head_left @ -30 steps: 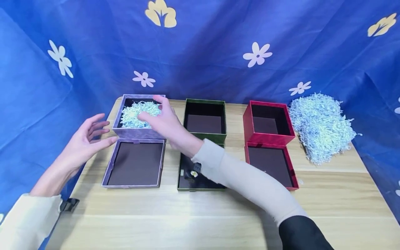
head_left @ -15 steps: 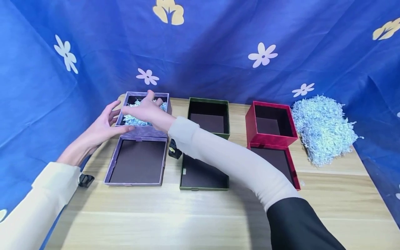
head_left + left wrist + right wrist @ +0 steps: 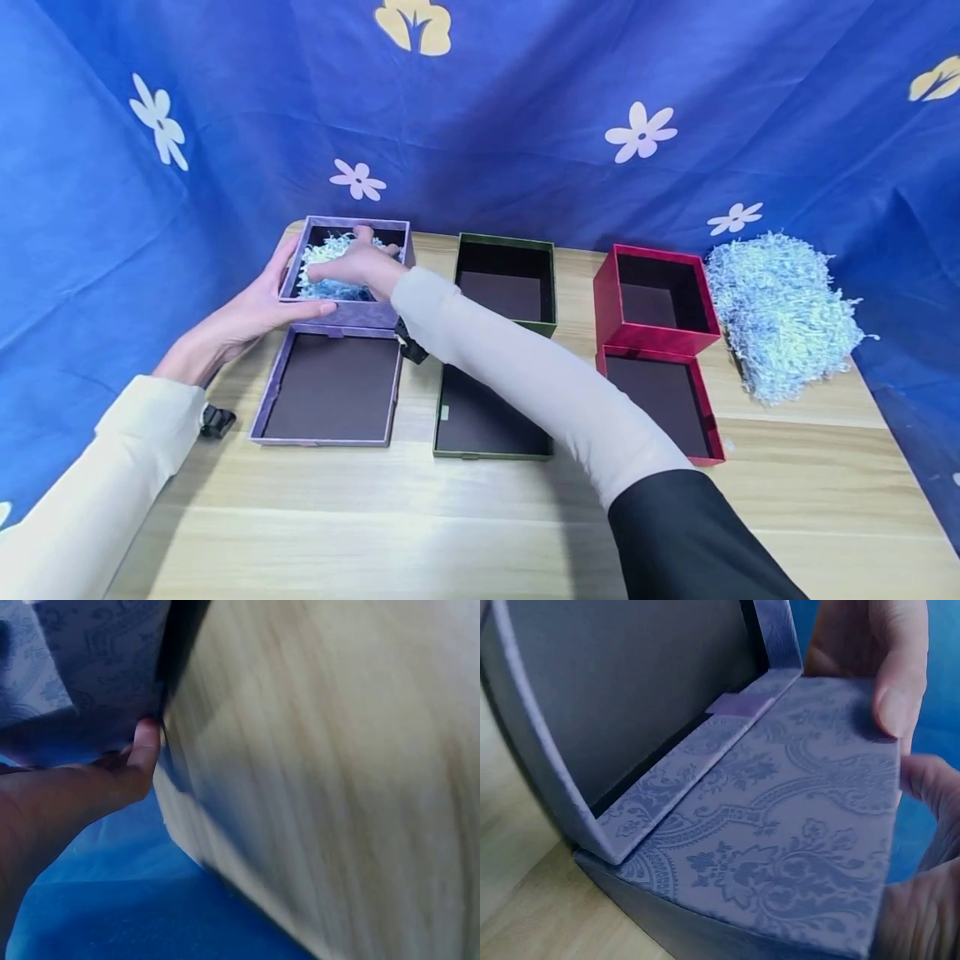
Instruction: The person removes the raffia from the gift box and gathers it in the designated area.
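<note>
A lavender patterned box (image 3: pixel 363 314) with its top open stands at the back left, holding pale blue shredded paper (image 3: pixel 318 254). My left hand (image 3: pixel 258 315) grips its near left corner, thumb on the front wall and fingers along the left side. Inside the box, my right hand (image 3: pixel 362 264) presses down on the paper with spread fingers; its fingertips are partly hidden. In the right wrist view, the box's front wall (image 3: pixel 765 825) shows a scroll pattern, with the left thumb (image 3: pixel 896 701) on it. A lavender lid (image 3: pixel 333 387) lies inside-up directly before the box.
A green box (image 3: pixel 502 292) and its lid (image 3: pixel 483 417) are in the middle, the lid partly under the right arm. Further right stand a red box (image 3: pixel 656 329) and its lid (image 3: pixel 660 400). A heap of blue shredded paper (image 3: pixel 783 317) lies at the table's right end.
My left hand has moved right and forward from beside the box to grip its corner. My right hand has shifted left, then sunk down onto the paper.
</note>
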### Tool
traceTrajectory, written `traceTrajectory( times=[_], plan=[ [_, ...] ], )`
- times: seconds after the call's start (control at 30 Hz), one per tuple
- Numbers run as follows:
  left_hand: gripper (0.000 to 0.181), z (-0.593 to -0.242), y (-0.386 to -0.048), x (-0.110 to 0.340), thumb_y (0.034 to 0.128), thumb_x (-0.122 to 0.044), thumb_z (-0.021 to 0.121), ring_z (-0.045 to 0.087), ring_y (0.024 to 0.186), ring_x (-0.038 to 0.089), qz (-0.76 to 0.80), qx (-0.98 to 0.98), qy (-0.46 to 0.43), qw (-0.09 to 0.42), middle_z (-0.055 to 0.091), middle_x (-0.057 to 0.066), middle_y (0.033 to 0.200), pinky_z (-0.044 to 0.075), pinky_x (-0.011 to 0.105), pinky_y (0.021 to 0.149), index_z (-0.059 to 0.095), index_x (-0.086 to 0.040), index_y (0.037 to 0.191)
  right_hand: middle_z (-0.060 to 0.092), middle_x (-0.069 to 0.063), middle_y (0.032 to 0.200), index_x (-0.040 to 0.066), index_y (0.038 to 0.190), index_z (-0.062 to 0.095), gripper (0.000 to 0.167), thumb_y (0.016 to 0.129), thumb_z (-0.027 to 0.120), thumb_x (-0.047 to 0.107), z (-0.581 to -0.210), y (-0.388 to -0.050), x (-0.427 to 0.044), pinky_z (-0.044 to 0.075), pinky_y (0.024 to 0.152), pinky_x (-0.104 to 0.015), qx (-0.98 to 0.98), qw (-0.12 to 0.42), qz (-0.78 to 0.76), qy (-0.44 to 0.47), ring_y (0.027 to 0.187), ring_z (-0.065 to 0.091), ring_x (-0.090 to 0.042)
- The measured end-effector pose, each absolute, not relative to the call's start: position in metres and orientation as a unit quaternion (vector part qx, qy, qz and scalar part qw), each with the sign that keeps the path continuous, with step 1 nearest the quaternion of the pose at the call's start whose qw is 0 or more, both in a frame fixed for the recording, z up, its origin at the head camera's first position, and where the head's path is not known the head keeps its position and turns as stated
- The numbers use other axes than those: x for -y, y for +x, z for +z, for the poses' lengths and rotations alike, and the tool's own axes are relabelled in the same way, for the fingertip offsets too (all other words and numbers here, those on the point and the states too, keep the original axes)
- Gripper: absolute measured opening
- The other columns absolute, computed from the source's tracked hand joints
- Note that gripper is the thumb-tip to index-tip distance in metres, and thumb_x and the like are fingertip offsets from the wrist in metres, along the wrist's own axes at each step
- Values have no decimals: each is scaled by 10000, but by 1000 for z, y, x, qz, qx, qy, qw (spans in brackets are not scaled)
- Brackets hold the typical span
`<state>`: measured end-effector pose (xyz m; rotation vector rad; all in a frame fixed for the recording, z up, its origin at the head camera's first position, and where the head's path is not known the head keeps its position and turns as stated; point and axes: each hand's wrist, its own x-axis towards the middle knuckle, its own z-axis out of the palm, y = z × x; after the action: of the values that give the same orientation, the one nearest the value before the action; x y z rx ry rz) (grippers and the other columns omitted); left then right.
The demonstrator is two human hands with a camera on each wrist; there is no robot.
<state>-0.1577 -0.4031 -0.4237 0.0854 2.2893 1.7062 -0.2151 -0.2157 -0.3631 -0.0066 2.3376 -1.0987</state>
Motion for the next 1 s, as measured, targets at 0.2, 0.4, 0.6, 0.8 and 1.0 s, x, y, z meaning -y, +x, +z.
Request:
traceTrajectory(
  times=[0.2,0.4,0.6,0.8,1.0],
  plan=[
    [1082,-422,-159,410,1061,-122,729,307,1509,216,609,-780,35,140,148,63,1759,381,184,1085,-48,-439,1743,94,-142,1791,390,1682,330,993,881,916,379,-374,-220,225,394,1188,-390,-874,276,-397,-51,1630,107,-235],
    [1086,-420,-159,406,1046,-89,739,259,1530,186,611,-780,41,129,104,43,1788,349,190,1126,-23,-392,1757,343,-68,1677,334,1710,318,1043,865,929,333,-388,-232,226,413,1092,-289,-863,278,-406,-114,1495,301,-208],
    [1086,-421,-160,402,1031,-36,744,393,1437,199,625,-770,46,119,247,89,1711,415,184,1066,18,-379,1763,506,30,1560,242,1741,249,1088,877,912,236,-396,-242,226,409,979,-170,-826,305,-443,-169,1268,492,-121],
    [1091,-421,-160,405,1031,-98,761,155,1568,156,610,-782,36,120,26,-11,1808,292,197,1168,3,-384,1762,468,15,1608,194,1743,211,1089,893,893,199,-399,-244,229,411,1000,-167,-813,315,-459,-173,1296,485,-102],
    [1084,-421,-161,407,1029,-117,770,205,1560,200,601,-790,29,121,85,37,1800,352,189,1116,19,-390,1762,382,49,1695,228,1750,206,1047,930,851,137,-400,-244,229,419,1082,-222,-794,330,-491,-141,1367,457,-79]
  ],
)
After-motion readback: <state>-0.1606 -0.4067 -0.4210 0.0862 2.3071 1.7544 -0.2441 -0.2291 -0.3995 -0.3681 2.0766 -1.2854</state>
